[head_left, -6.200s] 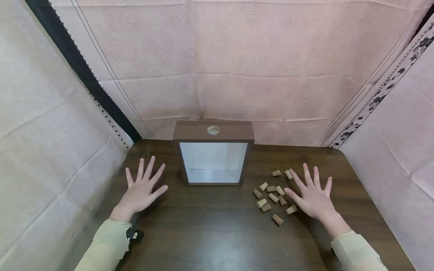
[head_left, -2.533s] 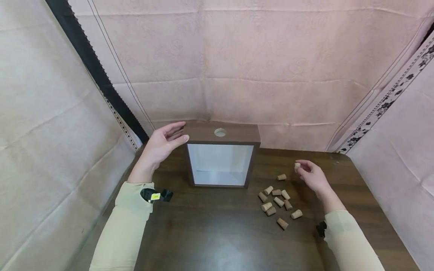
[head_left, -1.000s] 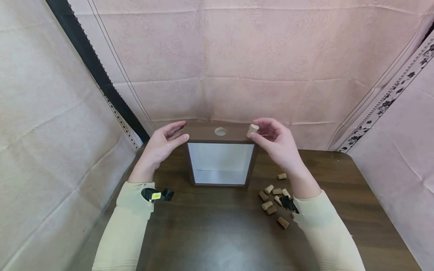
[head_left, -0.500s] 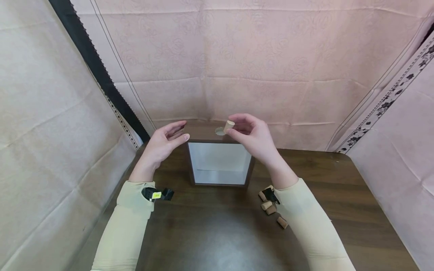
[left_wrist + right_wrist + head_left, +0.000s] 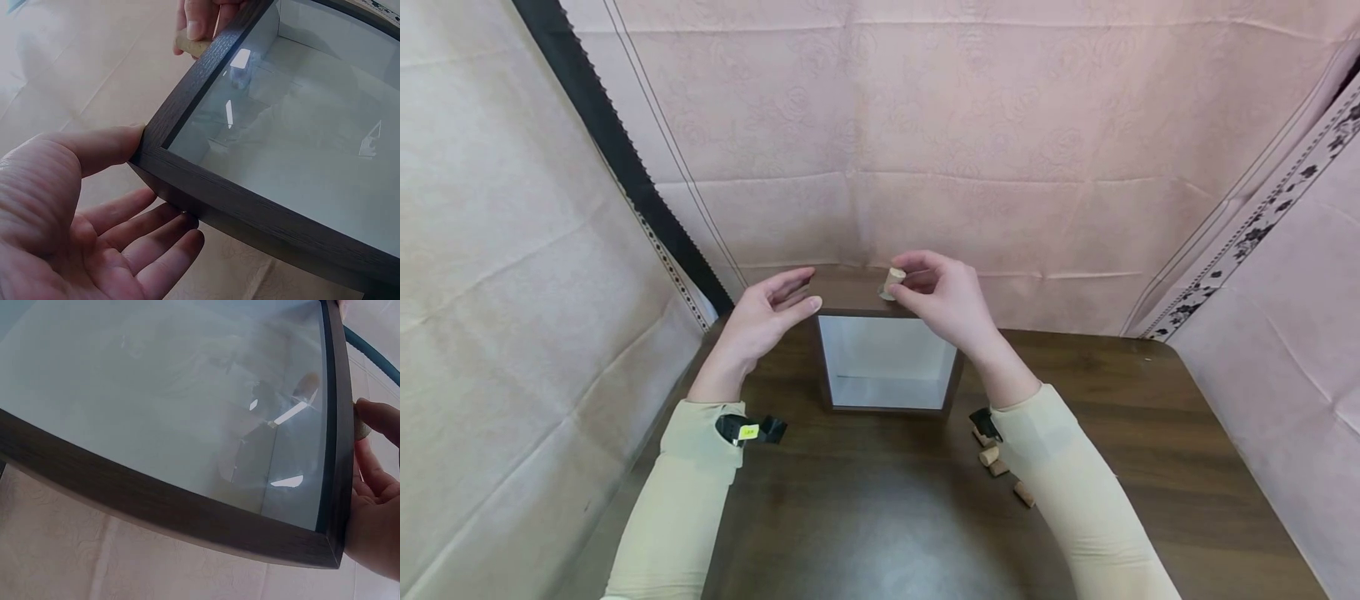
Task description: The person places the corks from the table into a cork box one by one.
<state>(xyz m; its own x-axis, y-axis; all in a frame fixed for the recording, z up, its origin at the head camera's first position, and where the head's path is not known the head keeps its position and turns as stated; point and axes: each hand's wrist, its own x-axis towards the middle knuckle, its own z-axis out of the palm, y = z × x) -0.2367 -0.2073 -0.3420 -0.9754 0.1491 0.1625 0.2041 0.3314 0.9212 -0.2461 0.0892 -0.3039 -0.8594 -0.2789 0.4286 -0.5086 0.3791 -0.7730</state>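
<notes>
A brown wood-framed shadow box [image 5: 850, 298] with a glass front and a round hole in its top stands upright at the table's back. My right hand [image 5: 953, 305] pinches a wine cork [image 5: 894, 278] between thumb and fingers, tilted, its lower end at the hole. In the right wrist view this cork [image 5: 361, 429] shows beside the frame's edge. My left hand [image 5: 756, 325] holds the box's upper left corner, thumb [image 5: 112, 147] at the front edge and fingertips along the side. Loose wine corks [image 5: 988, 456] lie on the table, several hidden under my right forearm.
The dark wooden table [image 5: 850, 500] carries the box. Pale cloth [image 5: 1075, 125] hangs behind the table and on both sides. Each wrist bears a black strap device, the left one [image 5: 748, 430] with a yellow label.
Both hands rose from spread over the table. My left hand came to the box's corner; my right hand picked up a cork and carried it left to the hole in the top.
</notes>
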